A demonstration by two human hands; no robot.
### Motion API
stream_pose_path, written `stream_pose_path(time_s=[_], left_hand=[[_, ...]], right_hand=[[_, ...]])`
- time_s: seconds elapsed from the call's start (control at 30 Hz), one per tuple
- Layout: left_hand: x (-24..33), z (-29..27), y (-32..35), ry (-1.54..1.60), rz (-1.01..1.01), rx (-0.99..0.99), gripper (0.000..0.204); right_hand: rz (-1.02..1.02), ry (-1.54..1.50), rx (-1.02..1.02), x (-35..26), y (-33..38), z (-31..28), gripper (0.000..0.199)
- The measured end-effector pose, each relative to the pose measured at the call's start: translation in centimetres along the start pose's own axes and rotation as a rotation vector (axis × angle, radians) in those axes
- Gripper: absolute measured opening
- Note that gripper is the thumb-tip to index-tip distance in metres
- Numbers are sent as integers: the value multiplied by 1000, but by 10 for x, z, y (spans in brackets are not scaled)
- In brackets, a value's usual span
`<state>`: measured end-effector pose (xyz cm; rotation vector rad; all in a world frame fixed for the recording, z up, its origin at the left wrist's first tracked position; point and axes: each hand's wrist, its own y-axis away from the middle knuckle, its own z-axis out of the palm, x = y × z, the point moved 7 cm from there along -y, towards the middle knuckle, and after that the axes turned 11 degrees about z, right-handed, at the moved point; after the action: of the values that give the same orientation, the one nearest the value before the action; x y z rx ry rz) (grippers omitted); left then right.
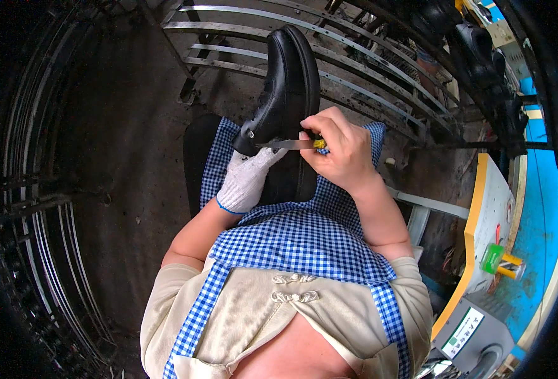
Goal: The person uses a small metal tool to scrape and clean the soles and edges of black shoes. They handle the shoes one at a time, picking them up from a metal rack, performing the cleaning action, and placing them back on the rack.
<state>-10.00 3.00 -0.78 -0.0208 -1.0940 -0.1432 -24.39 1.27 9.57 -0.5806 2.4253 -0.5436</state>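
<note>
A black shoe stands toe-up over my lap, its sole edge turned to the right. My left hand, in a white knit glove, holds it from below at the heel. My bare right hand grips a small knife with a yellow handle. The blade points left and its tip touches the shoe near the heel. A blue-and-white checked apron covers my lap under both hands.
Curved metal rack bars run behind the shoe. More black shoes sit on a rack at the upper right. A white-and-yellow table and a grey machine stand at the right. Dark wire racks fill the left.
</note>
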Motion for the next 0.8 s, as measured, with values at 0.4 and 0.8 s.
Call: stream_pose_path(time_s=[0.4, 0.8], left_hand=[[-1, 7, 2, -126, 113, -78, 33], [-3, 5, 4, -13, 38, -2, 34]], right_hand=[[65, 228, -165, -9, -5, 0, 29], [82, 83, -51, 5, 4, 5, 26]])
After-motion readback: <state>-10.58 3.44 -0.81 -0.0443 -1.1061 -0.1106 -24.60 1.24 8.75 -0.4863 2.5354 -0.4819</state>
